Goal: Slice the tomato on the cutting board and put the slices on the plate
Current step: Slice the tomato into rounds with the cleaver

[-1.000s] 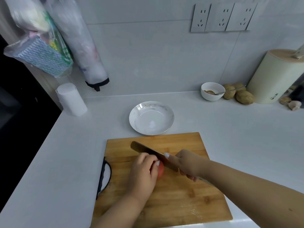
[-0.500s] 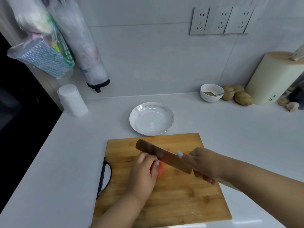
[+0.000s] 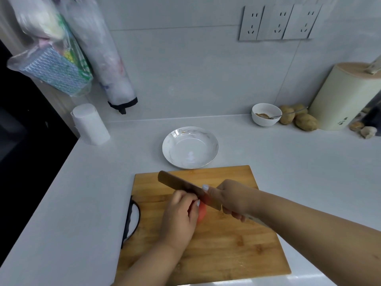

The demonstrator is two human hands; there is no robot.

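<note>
A red tomato (image 3: 202, 213) lies on the wooden cutting board (image 3: 226, 244), mostly hidden under my left hand (image 3: 179, 215), whose fingers curl over it and hold it down. My right hand (image 3: 233, 198) grips the handle of a broad knife (image 3: 185, 187), with the forefinger laid along the blade. The blade slants across the tomato's right side, right beside my left fingertips. A white marbled plate (image 3: 171, 141) with nothing on it sits just beyond the board's far edge.
A white paper roll (image 3: 90, 124) stands at the back left. At the back right are a small white bowl with a spoon (image 3: 266, 114), several potatoes (image 3: 305, 121) and a cream knife block (image 3: 346, 96). Bags hang on the wall upper left.
The knife and my right hand pulled back to the right half a second ago, then slid forward to the left again over the tomato. My left hand stayed on the tomato.
</note>
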